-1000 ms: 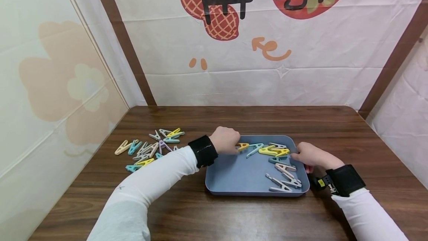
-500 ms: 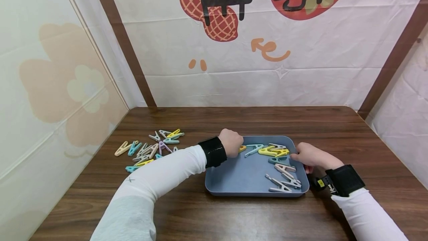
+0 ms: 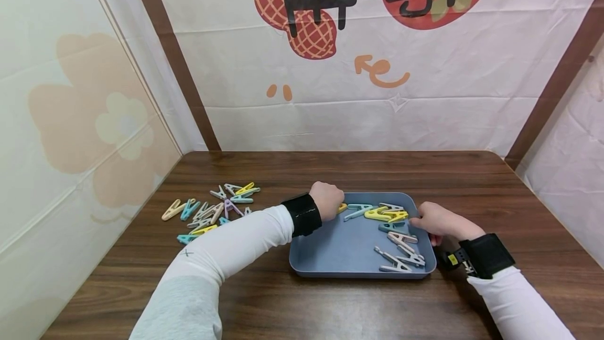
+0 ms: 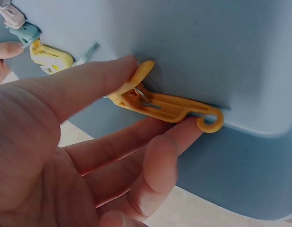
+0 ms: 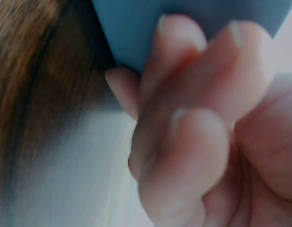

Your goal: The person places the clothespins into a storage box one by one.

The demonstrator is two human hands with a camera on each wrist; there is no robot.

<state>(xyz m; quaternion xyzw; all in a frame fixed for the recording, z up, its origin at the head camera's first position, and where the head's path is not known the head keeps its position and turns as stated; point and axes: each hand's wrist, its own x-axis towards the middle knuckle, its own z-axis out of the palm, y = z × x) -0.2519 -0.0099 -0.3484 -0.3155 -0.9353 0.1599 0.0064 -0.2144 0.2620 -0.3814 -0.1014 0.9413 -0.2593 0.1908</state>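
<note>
My left hand (image 3: pixel 326 201) is at the far left corner of the blue-grey tray (image 3: pixel 337 248). In the left wrist view, its thumb and fingers pinch an orange clothespin (image 4: pixel 160 106) with a hooked end, lying along the tray's inner wall. From the head only a bit of that clothespin shows past the knuckles. My right hand (image 3: pixel 445 219) grips the tray's right rim, thumb over the edge and the other fingers on the outside. Inside the tray, a light blue clothespin (image 3: pixel 357 211), yellow ones (image 3: pixel 377 213) and grey ones (image 3: pixel 395 262) run along the back and right sides.
Left of the tray, several loose clothespins in mixed colours lie on the wooden table (image 3: pixel 264 298), among them a purple one (image 3: pixel 229 206) and a beige one (image 3: pixel 173 209). A printed white curtain (image 3: pixel 226 67) hangs behind the table.
My left hand has moved slightly right along the back of the tray, and the orange clothespin and the light blue one have shifted a little. The right hand stays at the rim.
</note>
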